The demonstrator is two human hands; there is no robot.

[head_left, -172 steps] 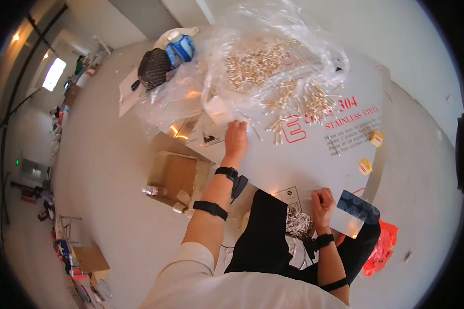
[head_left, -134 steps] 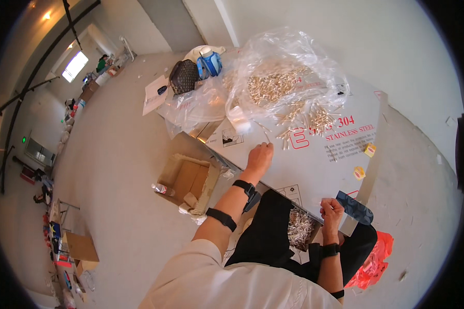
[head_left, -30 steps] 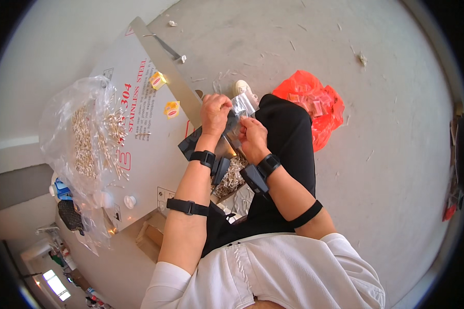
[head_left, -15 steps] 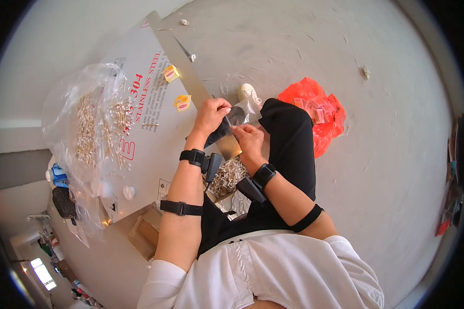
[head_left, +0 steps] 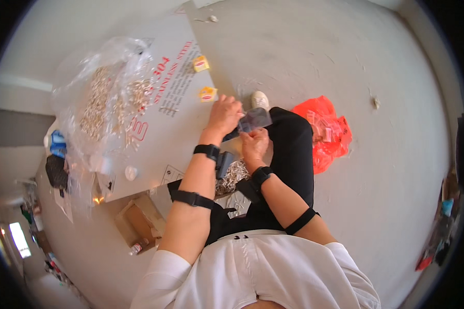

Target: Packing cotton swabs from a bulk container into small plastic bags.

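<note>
Head view: your left hand and right hand both look pinched on the clear bag, between them beyond the heap of swabs. You seem to be working its edges (perhaps parting them); the next move calls for a light, even pull.

Left grip and right grip hold clear plastic near heaped swabs

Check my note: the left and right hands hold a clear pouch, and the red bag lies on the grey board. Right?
Not quite: the head view shows the red bag on the floor, not the grey board. The left hand and right hand do hold a clear pouch.
</note>
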